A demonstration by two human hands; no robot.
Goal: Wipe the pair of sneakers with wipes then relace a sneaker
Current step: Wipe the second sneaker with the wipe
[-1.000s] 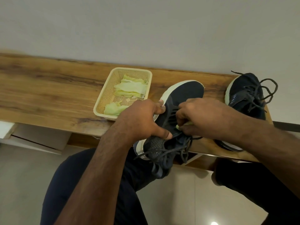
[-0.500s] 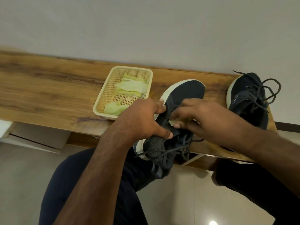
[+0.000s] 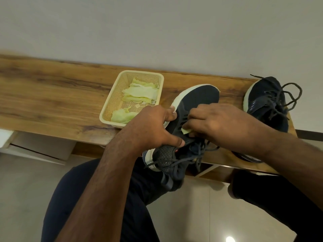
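Dark sneaker (image 3: 197, 100) tilted on bench edge, second sneaker (image 3: 265, 105) (laces loose) right.

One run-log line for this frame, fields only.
phase: wiping | left hand: grips near sneaker | right hand: presses wipe on it | second sneaker: on bench

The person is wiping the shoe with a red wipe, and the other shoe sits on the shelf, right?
Almost. In the head view the wipe under the right hand is pale yellow-green, not red. The other shoe does sit on the shelf.
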